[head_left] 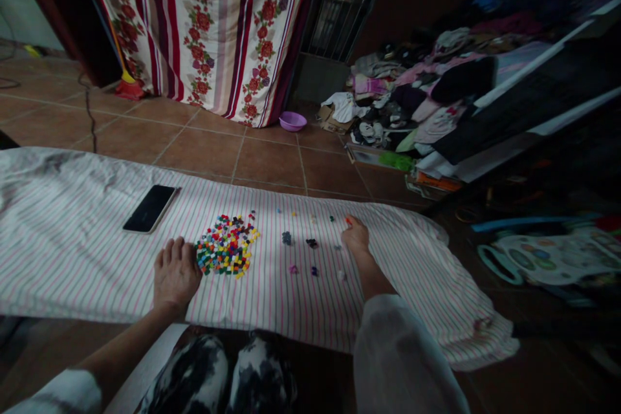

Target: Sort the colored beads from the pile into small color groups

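A mixed pile of small, colourful bead-like pieces lies on the striped cloth. My left hand rests palm down at the pile's left edge, fingers stretched out. Over on the right, my right hand is closed in a pinch, with a small orange piece at its fingertips. Small sorted groups lie between the hands: grey pieces, black pieces, pink pieces, dark blue pieces and white pieces. Along the back sit a yellow piece and a green piece.
A smartphone lies on the cloth, left of the pile. Beyond the cloth, a purple basin stands on the tiled floor by a flowered curtain. Heaped clothes fill the back right.
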`<act>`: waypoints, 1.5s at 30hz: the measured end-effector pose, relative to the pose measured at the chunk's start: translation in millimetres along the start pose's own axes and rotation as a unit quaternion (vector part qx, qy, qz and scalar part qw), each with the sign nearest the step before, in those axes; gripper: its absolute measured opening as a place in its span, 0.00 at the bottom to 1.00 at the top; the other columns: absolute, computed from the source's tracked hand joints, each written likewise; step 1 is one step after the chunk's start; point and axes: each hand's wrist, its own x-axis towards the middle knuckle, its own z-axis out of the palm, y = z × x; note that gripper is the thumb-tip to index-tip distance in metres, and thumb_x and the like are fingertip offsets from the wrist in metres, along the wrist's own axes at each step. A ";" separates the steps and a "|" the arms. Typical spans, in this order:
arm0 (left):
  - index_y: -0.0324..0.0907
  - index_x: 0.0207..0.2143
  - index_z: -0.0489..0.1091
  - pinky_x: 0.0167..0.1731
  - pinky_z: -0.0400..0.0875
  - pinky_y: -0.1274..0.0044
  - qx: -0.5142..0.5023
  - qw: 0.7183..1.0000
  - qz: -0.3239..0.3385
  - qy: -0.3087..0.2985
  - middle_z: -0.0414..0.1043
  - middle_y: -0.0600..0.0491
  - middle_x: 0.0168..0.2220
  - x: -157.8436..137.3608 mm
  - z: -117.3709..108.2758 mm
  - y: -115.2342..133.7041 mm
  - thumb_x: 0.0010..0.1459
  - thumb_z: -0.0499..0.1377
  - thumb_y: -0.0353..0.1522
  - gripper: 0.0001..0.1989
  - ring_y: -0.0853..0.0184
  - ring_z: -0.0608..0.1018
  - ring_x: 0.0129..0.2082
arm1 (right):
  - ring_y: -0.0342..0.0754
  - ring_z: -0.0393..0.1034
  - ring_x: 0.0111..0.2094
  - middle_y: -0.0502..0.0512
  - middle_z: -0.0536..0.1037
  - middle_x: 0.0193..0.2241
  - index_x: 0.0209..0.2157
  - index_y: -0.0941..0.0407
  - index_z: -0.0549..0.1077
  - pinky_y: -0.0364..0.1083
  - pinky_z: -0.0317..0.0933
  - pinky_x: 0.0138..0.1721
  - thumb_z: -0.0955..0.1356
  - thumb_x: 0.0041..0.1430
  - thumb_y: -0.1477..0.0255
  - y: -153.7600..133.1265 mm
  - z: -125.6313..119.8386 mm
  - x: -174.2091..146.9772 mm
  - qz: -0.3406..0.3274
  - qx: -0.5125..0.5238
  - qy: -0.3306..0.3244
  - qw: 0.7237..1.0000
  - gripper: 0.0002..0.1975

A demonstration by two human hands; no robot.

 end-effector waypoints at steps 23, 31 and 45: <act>0.36 0.45 0.68 0.55 0.56 0.61 -0.007 1.000 -0.007 0.000 0.65 0.39 0.55 -0.4 -4.9 2.9 0.60 0.47 0.32 0.15 0.51 0.63 0.59 | 0.55 0.67 0.51 0.63 0.75 0.46 0.33 0.59 0.79 0.55 0.59 0.56 0.60 0.44 0.78 -24.1 -19.0 -13.3 0.040 -0.008 0.014 0.999 0.18; 0.38 0.45 0.67 0.55 0.55 0.60 -0.030 0.999 -0.013 -0.001 0.65 0.40 0.55 -1.2 -2.5 1.1 0.59 0.47 0.32 0.15 0.51 0.61 0.60 | 0.52 0.67 0.49 0.61 0.74 0.46 0.37 0.57 0.78 0.52 0.61 0.54 0.59 0.51 0.77 -86.2 -12.5 -43.0 -0.057 0.042 0.009 0.997 0.18; 0.36 0.44 0.67 0.56 0.54 0.60 -0.037 0.999 -0.007 -0.001 0.64 0.37 0.55 -1.3 -5.0 1.0 0.59 0.47 0.32 0.15 0.50 0.61 0.60 | 0.49 0.69 0.43 0.58 0.74 0.41 0.44 0.55 0.76 0.48 0.65 0.48 0.60 0.58 0.77 -206.9 46.9 -149.7 -0.216 0.174 -0.208 0.938 0.17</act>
